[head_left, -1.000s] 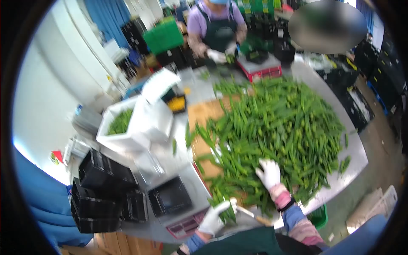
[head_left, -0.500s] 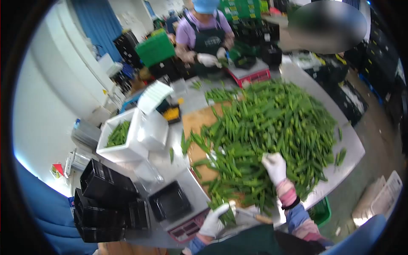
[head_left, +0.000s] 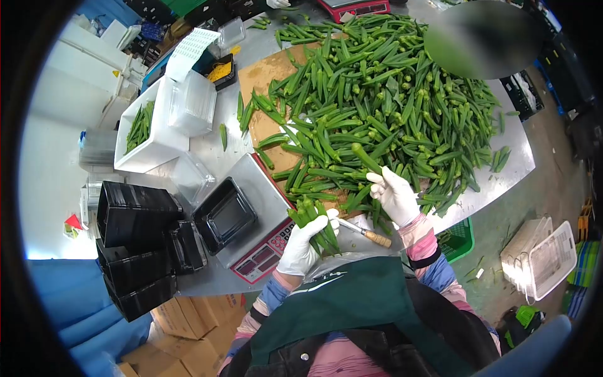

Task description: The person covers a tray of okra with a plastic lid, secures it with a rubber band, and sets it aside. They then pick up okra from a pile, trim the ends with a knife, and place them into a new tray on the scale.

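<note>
A large heap of green okra [head_left: 389,107] covers the metal table. My left hand [head_left: 303,246], in a white glove, is closed round a small bunch of okra [head_left: 316,220] at the table's near edge. To its right, my right hand [head_left: 394,196], also gloved, pinches one okra pod [head_left: 365,158] by its end over the heap. A knife with a wooden handle [head_left: 377,238] lies between my hands. Left of my left hand, a black tray [head_left: 225,215] sits on a scale with a red front [head_left: 262,259].
Stacked black trays [head_left: 135,217] stand at the left. Behind them are a white foam box [head_left: 146,135] with okra and clear plastic containers [head_left: 192,105]. A second scale [head_left: 355,7] is at the back. White baskets [head_left: 539,257] and a green basket [head_left: 460,242] are at the right.
The view has tilted down, so the co-worker is mostly out of frame. My right hand has lifted a pod off the heap. My left hand still holds its bunch.
</note>
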Motion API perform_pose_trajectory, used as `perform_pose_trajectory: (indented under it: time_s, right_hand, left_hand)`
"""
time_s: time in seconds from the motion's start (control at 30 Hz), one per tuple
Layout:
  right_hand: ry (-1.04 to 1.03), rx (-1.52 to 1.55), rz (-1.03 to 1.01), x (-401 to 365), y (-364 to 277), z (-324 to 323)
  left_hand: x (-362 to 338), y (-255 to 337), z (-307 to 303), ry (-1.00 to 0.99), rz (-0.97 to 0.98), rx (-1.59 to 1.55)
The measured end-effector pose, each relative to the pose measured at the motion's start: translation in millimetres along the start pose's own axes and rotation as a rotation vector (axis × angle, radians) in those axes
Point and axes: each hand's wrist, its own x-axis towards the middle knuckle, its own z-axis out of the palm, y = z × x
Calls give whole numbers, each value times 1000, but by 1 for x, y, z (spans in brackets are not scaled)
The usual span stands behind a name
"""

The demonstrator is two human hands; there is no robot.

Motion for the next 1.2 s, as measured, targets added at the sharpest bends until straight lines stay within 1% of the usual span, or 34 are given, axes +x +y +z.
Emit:
perform_pose_trajectory:
  time_s: [0.03, 0.13, 0.17, 0.2, 0.27, 0.3, 0.33, 0.37, 0.4, 0.43, 0.47, 0.53, 0.57, 0.6, 0.63, 0.7, 0.73, 0.8, 0.87, 0.9, 0.93, 1.0, 1.07, 1.13, 1.2]
  right_hand:
    - [23, 45, 48, 1, 5, -1]
    - [51, 26, 74, 0, 10, -8]
    - [76, -48, 26, 1, 8, -13]
    - [95, -189, -48, 0, 2, -17]
    - [284, -629, -220, 1, -8, -24]
    - [313, -706, -275, 6, -9, -36]
    - [308, -810, -427, 15, -6, -48]
    - [365, -1136, -587, 19, -6, -61]
    - [417, -1462, -750, 21, -9, -56]
    - [403, -1617, -805, 26, -13, -51]
    - [441, -1782, -875, 29, -10, -43]
    - [349, -1825, -977, 42, -5, -17]
    - [236, -1735, -1014, 49, 1, 0]
    - [114, -1650, -1017, 59, 9, 14]
    - [13, -1632, -981, 70, 20, 26]
    - [-105, -1697, -878, 90, 48, 47]
    - [-139, -1828, -825, 100, 59, 54]
    - [-94, -2114, -816, 123, 73, 64]
    - [-84, -2272, -679, 147, 80, 57]
    - [-63, -2186, -758, 152, 82, 49]
    - [-25, -2091, -755, 153, 77, 46]
    - [114, -1587, -700, 157, 75, 25]
    - [85, -1088, -178, 138, 43, 27]
    - [97, -876, -47, 115, 24, 23]
    - [109, -726, -6, 94, 12, 21]
  left_hand:
    - [1, 1, 0, 11, -7, -15]
    - [1, 1, -1, 32, -8, -30]
    - [2, 1, -2, 35, -7, -33]
    - [2, 2, -3, 37, -4, -38]
    - [3, 2, -3, 28, 15, -10]
    - [3, 1, -5, 14, 20, 4]
    - [5, 1, -7, 1, 27, 18]
    - [6, 1, -11, -15, 14, 25]
    - [8, 1, -14, -29, 0, 31]
    - [10, 1, -16, -44, -13, 37]
    - [10, 1, -16, -41, -4, 41]
    - [7, 3, -11, -36, 13, 48]
    - [6, 4, -9, -21, 35, 53]
    - [5, 5, -9, -18, 37, 52]
    - [5, 6, -9, -16, 39, 51]
    - [5, 9, -13, -23, 47, 54]
    - [5, 10, -16, -22, 55, 46]
    - [5, 11, -19, -18, 70, 29]
    - [3, 13, -21, 6, 79, 14]
    - [3, 14, -21, 17, 82, 8]
    - [4, 15, -24, 13, 80, 4]
    - [5, 13, -30, 4, 69, -7]
    - [6, 12, -29, 11, 57, -10]
    - [8, 11, -27, 4, 39, -4]
    - [11, 10, -22, -17, 15, 11]
